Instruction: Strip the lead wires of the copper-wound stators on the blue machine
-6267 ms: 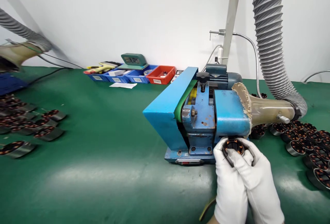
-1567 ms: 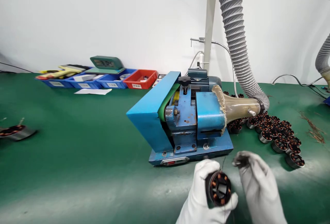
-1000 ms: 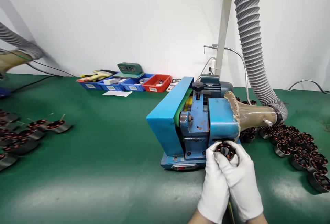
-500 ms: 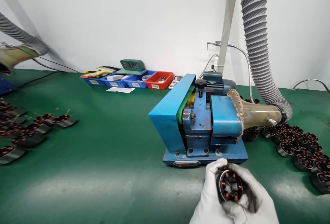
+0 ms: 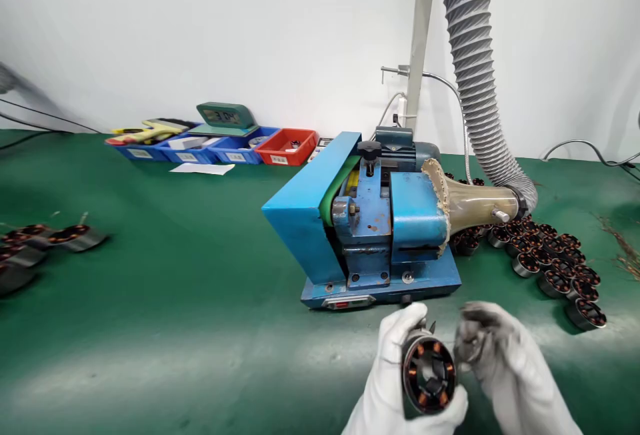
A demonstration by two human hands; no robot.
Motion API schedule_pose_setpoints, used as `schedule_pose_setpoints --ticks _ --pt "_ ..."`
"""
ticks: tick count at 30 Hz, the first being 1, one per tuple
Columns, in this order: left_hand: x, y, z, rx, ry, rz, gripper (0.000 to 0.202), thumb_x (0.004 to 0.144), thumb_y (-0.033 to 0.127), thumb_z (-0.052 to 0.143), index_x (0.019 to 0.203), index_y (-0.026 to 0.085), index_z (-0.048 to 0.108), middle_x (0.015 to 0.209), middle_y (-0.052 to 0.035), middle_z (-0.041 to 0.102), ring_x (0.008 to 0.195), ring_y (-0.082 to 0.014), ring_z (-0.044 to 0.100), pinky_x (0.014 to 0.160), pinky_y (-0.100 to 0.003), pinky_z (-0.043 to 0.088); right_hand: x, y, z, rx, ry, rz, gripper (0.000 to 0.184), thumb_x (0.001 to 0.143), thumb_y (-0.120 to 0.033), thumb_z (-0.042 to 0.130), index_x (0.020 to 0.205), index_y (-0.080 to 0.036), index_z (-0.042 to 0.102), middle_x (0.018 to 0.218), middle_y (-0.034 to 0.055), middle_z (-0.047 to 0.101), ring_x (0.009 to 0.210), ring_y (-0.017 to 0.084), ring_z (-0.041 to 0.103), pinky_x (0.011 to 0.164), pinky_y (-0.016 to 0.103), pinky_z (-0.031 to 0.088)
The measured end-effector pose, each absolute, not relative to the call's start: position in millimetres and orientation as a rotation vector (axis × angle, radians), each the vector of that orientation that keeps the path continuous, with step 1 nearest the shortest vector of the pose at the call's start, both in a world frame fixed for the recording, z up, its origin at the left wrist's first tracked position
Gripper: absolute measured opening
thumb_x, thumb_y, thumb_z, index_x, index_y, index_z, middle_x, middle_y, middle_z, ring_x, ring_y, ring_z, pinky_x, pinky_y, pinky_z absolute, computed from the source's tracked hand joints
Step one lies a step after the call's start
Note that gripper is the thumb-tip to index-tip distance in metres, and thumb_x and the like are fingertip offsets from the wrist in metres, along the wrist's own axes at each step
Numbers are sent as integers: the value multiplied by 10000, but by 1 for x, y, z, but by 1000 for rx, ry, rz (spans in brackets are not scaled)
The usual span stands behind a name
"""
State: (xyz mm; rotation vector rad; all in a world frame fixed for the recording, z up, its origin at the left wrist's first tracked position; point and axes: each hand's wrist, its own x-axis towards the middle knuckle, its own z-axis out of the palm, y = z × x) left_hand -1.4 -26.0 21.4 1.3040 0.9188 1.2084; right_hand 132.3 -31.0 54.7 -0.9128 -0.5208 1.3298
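Note:
Both my hands wear white gloves. My left hand (image 5: 395, 375) is wrapped round a round motor stator (image 5: 428, 375) with copper windings, its open face turned toward me, low in the view in front of the blue belt grinder (image 5: 365, 228). My right hand (image 5: 500, 355) hovers just right of the stator, motion-blurred, with dirty grey fingertips curled close to the stator's upper edge. Whether it grips a thin wire lead there is not clear.
A ribbed grey extraction hose (image 5: 475, 88) runs into the grinder's funnel. Several stators (image 5: 545, 255) lie right of the machine, a few more (image 5: 50, 238) at far left. Blue and red bins (image 5: 235, 148) and a green clock (image 5: 225, 115) stand by the wall. The green table mat (image 5: 175, 288) covers everything.
The stator was pressed against the grinder's lower front with both hands a second ago. It has been drawn back toward me, and my right hand has come off it to the right.

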Motion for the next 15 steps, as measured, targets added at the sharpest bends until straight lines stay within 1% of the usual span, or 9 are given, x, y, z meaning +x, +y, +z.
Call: schedule_pose_setpoints --ticks 1,2,4,6,8,9,11,13,15 --pt "-1 -26 23 1439 893 1277 702 646 105 641 1253 393 435 1115 17 506 970 -172 590 819 -301 524 128 -32 58 -994 -603 1282 384 501 -454 890 791 -226 783 660 27 697 591 140 624 566 223 508" --pt "1 -25 24 1558 860 1337 711 660 79 619 1271 386 424 1137 9 486 1030 -174 564 881 -297 492 125 -32 60 -1055 -689 1233 355 500 -435 895 758 -217 787 668 29 701 621 149 630 597 225 507" --pt "3 -23 29 1755 805 1446 663 698 42 578 1278 319 416 1070 -19 484 991 -168 565 849 -277 490 121 -30 63 -1080 -767 1197 218 552 -380 882 619 -208 766 617 10 676 608 133 610 588 202 487" --pt "5 -22 34 1825 824 1506 629 696 46 599 1252 284 423 988 -26 485 873 -167 579 754 -275 508 123 -26 62 -1002 -673 1295 193 595 -359 860 574 -208 741 573 -7 650 543 106 574 526 184 465" --pt "6 -24 37 1812 889 1541 589 663 98 669 1174 309 466 940 -20 494 841 -193 567 755 -317 509 130 -22 59 -865 -465 1366 191 601 -383 850 622 -228 742 572 -21 648 490 86 545 475 171 455" --pt "6 -24 38 1799 934 1555 574 647 122 696 1139 326 482 928 -20 497 856 -210 555 767 -334 505 133 -21 57 -817 -364 1345 178 612 -387 843 653 -243 745 579 -27 655 476 81 544 460 166 455" --pt "6 -25 36 1749 1012 1570 577 645 147 690 1149 337 481 978 -36 494 932 -236 529 787 -340 502 136 -20 52 -805 -273 1262 140 653 -373 819 697 -260 750 600 -26 678 479 86 572 464 167 481" --pt "8 -23 29 1682 1035 1579 602 686 137 638 1223 331 447 1085 -49 478 1015 -232 516 845 -334 497 132 -19 45 -861 -363 1198 169 656 -381 816 748 -250 764 668 3 729 559 121 648 556 198 542" --pt "10 -16 18 1617 1025 1591 594 725 137 632 1251 337 442 1149 -40 477 1054 -211 529 904 -322 483 121 -18 38 -892 -577 1194 335 573 -428 853 832 -233 772 786 45 771 706 194 713 684 260 579"
